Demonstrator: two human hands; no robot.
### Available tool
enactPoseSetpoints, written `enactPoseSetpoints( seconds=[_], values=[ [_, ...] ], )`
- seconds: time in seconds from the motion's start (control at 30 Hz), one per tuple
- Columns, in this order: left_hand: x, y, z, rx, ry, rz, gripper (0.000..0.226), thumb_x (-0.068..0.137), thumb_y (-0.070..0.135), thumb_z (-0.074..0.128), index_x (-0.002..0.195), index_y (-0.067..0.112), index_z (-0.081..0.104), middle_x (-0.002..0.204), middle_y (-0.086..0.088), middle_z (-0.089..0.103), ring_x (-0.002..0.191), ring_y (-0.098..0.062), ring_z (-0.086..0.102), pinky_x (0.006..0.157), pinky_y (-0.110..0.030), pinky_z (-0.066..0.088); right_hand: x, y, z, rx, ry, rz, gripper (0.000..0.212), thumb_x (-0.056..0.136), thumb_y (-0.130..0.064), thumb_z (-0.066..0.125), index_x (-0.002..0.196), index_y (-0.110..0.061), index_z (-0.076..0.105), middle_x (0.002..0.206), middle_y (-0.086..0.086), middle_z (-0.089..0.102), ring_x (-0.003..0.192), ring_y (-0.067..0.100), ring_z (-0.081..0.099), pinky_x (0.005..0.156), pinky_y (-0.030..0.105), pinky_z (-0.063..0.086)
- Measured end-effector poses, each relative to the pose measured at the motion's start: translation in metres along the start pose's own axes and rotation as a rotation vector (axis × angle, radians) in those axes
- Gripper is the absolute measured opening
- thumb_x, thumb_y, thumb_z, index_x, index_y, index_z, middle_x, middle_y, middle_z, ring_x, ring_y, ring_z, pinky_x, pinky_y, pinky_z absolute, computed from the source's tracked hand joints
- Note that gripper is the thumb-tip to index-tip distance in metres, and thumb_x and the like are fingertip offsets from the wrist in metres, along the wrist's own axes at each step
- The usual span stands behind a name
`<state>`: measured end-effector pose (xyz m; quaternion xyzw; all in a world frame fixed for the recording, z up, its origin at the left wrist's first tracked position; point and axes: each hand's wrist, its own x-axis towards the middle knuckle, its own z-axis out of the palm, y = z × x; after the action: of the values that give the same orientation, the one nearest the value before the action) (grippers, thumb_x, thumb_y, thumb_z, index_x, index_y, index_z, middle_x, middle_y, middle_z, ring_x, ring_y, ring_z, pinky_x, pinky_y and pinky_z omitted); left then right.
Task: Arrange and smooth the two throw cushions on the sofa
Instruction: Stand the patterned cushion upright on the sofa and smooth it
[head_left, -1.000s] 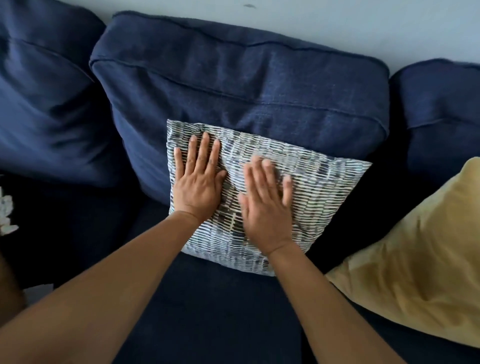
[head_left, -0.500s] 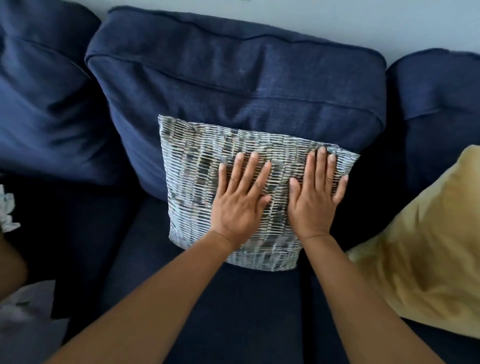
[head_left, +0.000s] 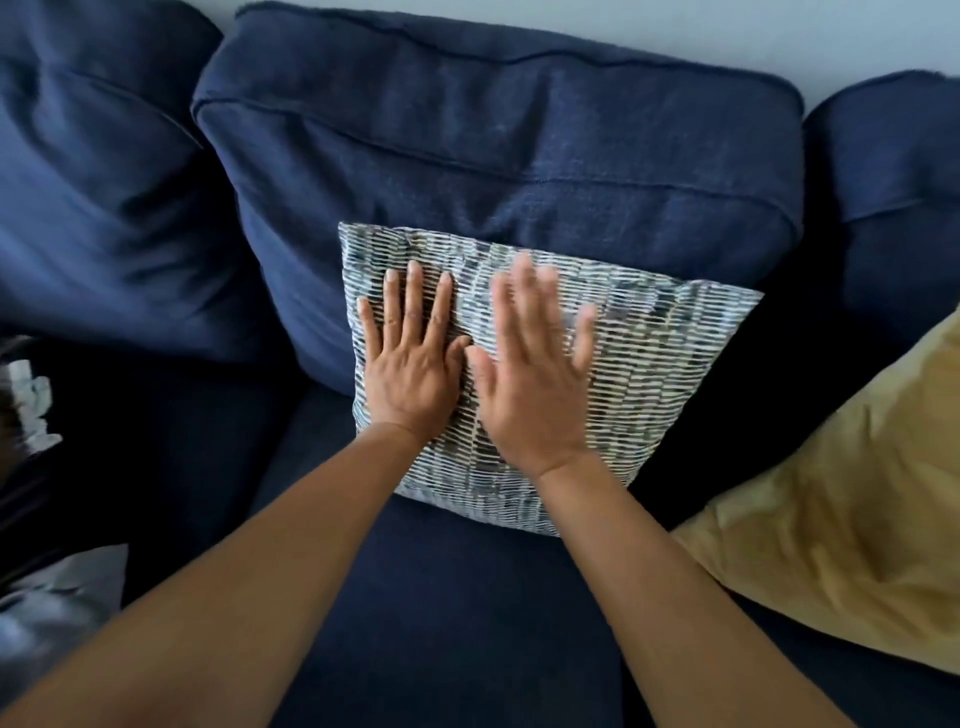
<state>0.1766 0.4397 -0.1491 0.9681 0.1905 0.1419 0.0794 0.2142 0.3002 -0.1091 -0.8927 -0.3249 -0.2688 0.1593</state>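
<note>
A grey-and-white woven throw cushion (head_left: 670, 353) leans against the middle back cushion of the navy sofa (head_left: 467, 613). My left hand (head_left: 410, 358) lies flat on the cushion's left half, fingers spread. My right hand (head_left: 535, 374) is flat beside it near the cushion's middle, fingers apart and blurred by motion. Neither hand grips anything. A yellow throw cushion (head_left: 852, 514) rests at the right on the seat, apart from the woven one.
Large navy back cushions stand behind: one in the middle (head_left: 498, 140), one at the left (head_left: 98, 197), one at the right (head_left: 893, 171). Pale cloth (head_left: 47, 603) lies at the lower left edge. A light wall (head_left: 623, 31) runs above the sofa.
Both hands have slid back leftwards across the woven cushion, from its right half to its left and middle. The cushion's right corner sits lower and further right than before.
</note>
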Motion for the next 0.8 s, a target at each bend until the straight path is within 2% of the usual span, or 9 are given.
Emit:
enactPoseSetpoints(
  seconds=[0.07, 0.17, 0.3, 0.4, 0.5, 0.57, 0.63, 0.73, 0.8],
  values=[
    [0.0, -0.003, 0.0, -0.007, 0.007, -0.003, 0.062, 0.104, 0.05, 0.015, 0.16, 0.028, -0.002, 0.17, -0.007, -0.004, 0.155, -0.024, -0.011, 0.123, -0.051, -0.013, -0.002, -0.003, 0.014, -0.069, -0.122, -0.108, 0.061, 0.106, -0.04, 0.034, 0.159, -0.013, 0.022, 0.168, 0.007, 0.015, 0.155, 0.023, 0.009, 0.123, 0.049, -0.003],
    [0.001, -0.012, 0.0, -0.009, 0.029, -0.007, 0.062, 0.107, 0.05, 0.016, 0.163, 0.027, 0.005, 0.17, -0.006, -0.002, 0.155, -0.022, -0.012, 0.124, -0.054, -0.007, -0.013, 0.038, 0.024, -0.152, -0.21, -0.075, 0.062, 0.106, -0.038, 0.039, 0.16, -0.016, 0.019, 0.168, 0.004, 0.014, 0.155, 0.022, 0.008, 0.123, 0.049, -0.002],
    [0.002, -0.019, 0.001, 0.022, 0.002, -0.013, 0.066, 0.105, 0.055, 0.005, 0.163, 0.024, 0.003, 0.171, -0.004, -0.002, 0.155, -0.021, -0.013, 0.124, -0.056, -0.005, -0.031, 0.084, 0.017, -0.268, -0.153, 0.169, 0.065, 0.107, -0.049, 0.025, 0.161, -0.018, 0.01, 0.169, 0.005, 0.008, 0.156, 0.022, 0.004, 0.122, 0.05, -0.004],
    [0.001, -0.014, -0.002, 0.004, 0.0, -0.041, 0.066, 0.106, 0.053, 0.009, 0.163, 0.021, 0.001, 0.171, -0.005, -0.004, 0.155, -0.023, -0.013, 0.123, -0.056, -0.005, -0.037, 0.087, 0.01, -0.257, -0.15, 0.285, 0.066, 0.107, -0.049, 0.018, 0.161, -0.013, 0.008, 0.169, 0.007, 0.007, 0.156, 0.025, 0.002, 0.122, 0.053, -0.003],
    [-0.006, -0.001, -0.01, -0.104, 0.147, -0.046, 0.064, 0.109, 0.045, 0.019, 0.163, 0.014, 0.008, 0.17, -0.012, -0.001, 0.156, -0.033, -0.005, 0.124, -0.055, -0.007, -0.029, 0.071, 0.001, -0.202, -0.096, 0.335, 0.065, 0.107, -0.046, 0.02, 0.16, -0.009, 0.011, 0.168, 0.01, 0.01, 0.155, 0.027, 0.005, 0.121, 0.058, 0.003],
    [-0.018, 0.015, -0.01, -0.169, 0.288, 0.036, 0.061, 0.109, 0.041, 0.021, 0.162, 0.012, 0.011, 0.169, -0.011, -0.001, 0.156, -0.035, -0.002, 0.124, -0.053, -0.008, -0.023, 0.056, -0.002, -0.14, -0.017, 0.283, 0.063, 0.107, -0.042, 0.024, 0.16, -0.007, 0.015, 0.167, 0.013, 0.013, 0.155, 0.029, 0.008, 0.121, 0.055, -0.001],
    [-0.035, 0.027, -0.001, -0.23, 0.343, 0.058, 0.06, 0.109, 0.037, 0.022, 0.162, 0.012, 0.011, 0.169, -0.008, 0.0, 0.156, -0.033, -0.002, 0.124, -0.052, -0.008, -0.026, 0.031, 0.002, -0.058, 0.022, 0.139, 0.06, 0.108, -0.037, 0.026, 0.159, -0.008, 0.015, 0.167, 0.012, 0.013, 0.155, 0.027, 0.006, 0.122, 0.052, -0.006],
    [-0.059, 0.026, 0.024, -0.249, 0.287, 0.004, 0.061, 0.107, 0.033, 0.029, 0.161, 0.009, 0.012, 0.168, -0.009, 0.006, 0.156, -0.026, -0.007, 0.124, -0.053, -0.007, -0.053, -0.002, 0.022, -0.039, -0.037, -0.05, 0.058, 0.108, -0.03, 0.033, 0.16, -0.012, 0.015, 0.167, 0.002, 0.013, 0.155, 0.02, 0.006, 0.123, 0.048, -0.007],
    [-0.067, 0.012, 0.041, -0.208, 0.223, 0.025, 0.061, 0.108, 0.034, 0.029, 0.16, 0.008, 0.01, 0.167, -0.008, 0.008, 0.155, -0.022, -0.005, 0.124, -0.055, -0.004, -0.07, 0.011, 0.037, -0.109, -0.096, -0.077, 0.064, 0.104, -0.024, 0.046, 0.159, -0.013, 0.015, 0.166, -0.001, 0.01, 0.154, 0.017, 0.007, 0.123, 0.046, -0.01]
  ],
)
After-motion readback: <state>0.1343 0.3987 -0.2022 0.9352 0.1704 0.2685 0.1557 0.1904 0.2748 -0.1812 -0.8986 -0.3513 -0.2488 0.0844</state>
